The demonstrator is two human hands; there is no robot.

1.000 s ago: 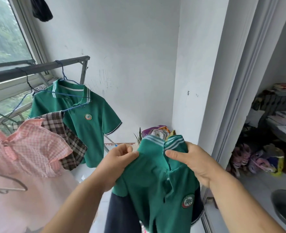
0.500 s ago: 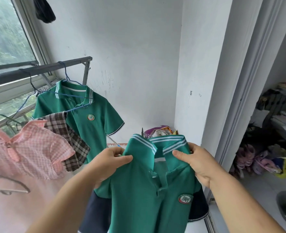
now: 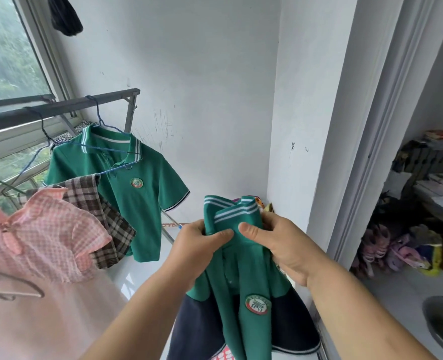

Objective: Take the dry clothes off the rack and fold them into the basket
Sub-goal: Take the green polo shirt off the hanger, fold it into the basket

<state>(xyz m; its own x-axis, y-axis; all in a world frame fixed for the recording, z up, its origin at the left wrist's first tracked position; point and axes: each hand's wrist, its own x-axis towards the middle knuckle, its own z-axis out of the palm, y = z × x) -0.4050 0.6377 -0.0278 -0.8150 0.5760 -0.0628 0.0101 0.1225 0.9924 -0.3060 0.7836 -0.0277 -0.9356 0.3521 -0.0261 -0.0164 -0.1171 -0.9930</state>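
- We grasp the polo (image 3: 241, 268) by its collar: left hand (image 3: 194, 248) and right hand (image 3: 280, 248) each pinch the fabric, thumbs almost touching.
- The polo hangs from our hands, off the rack (image 3: 59, 108).
- 3 garments hang on the rack: a green shirt (image 3: 142, 203), a plaid shirt (image 3: 111, 222) and a pink dress (image 3: 46, 229).

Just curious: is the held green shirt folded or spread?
Partly folded: the green shirt has collar halves overlapping, pinched by left hand and right hand.
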